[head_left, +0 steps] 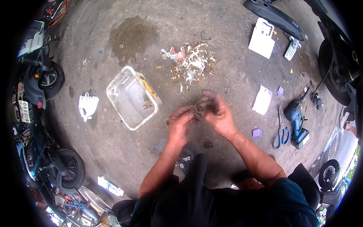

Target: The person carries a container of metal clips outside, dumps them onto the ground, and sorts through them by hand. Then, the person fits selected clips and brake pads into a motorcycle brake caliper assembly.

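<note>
While left hand [179, 124] and right hand [218, 118] pinch bent metal pieces [196, 110], yellow-labelled plastic tub [131, 96], jumbled metallic heap [194, 63], stained concrete [234, 64]

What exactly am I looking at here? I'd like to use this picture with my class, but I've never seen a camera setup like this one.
There is no machine here, just a person with two bare hands. The single picture comes from a wide fisheye camera worn on the person's head and looking down, so edges curve and the forearms rise from below. Left in the picture is the person's left.

The left hand and right hand meet at some small, thin metal pieces, held in the fingers; their exact shape is hard to make out.

On the stained floor beyond lies a pile of similar small pieces. To the left sits a translucent plastic tub with a few pieces inside. To the right are blue-handled scissors and a power drill.
</note>
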`<control>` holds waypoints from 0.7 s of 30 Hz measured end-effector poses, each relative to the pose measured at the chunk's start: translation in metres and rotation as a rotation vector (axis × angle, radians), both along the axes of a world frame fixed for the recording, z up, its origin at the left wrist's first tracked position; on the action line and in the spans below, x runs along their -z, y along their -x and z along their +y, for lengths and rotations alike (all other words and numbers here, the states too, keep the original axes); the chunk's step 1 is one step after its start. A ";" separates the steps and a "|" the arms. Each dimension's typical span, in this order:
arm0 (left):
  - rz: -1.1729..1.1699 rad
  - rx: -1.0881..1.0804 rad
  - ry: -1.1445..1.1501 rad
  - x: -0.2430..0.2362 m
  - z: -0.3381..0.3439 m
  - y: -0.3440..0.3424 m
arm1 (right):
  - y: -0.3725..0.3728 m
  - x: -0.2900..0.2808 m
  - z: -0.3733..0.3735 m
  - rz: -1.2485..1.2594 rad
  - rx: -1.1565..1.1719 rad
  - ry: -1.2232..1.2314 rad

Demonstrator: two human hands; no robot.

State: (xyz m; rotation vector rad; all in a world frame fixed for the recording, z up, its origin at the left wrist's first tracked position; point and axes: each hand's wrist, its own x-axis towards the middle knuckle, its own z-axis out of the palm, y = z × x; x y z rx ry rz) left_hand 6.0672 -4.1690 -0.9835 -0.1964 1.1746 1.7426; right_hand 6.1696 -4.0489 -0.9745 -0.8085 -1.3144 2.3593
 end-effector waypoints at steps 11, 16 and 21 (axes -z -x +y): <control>0.080 0.159 -0.052 -0.018 -0.003 0.007 | 0.001 -0.018 -0.005 -0.060 -0.049 -0.638; -0.041 0.168 0.015 -0.046 0.003 0.008 | 0.000 -0.021 -0.004 -0.001 -0.089 -0.681; -0.025 0.124 0.061 -0.042 0.002 0.007 | 0.000 -0.028 -0.001 -0.037 -0.170 -0.670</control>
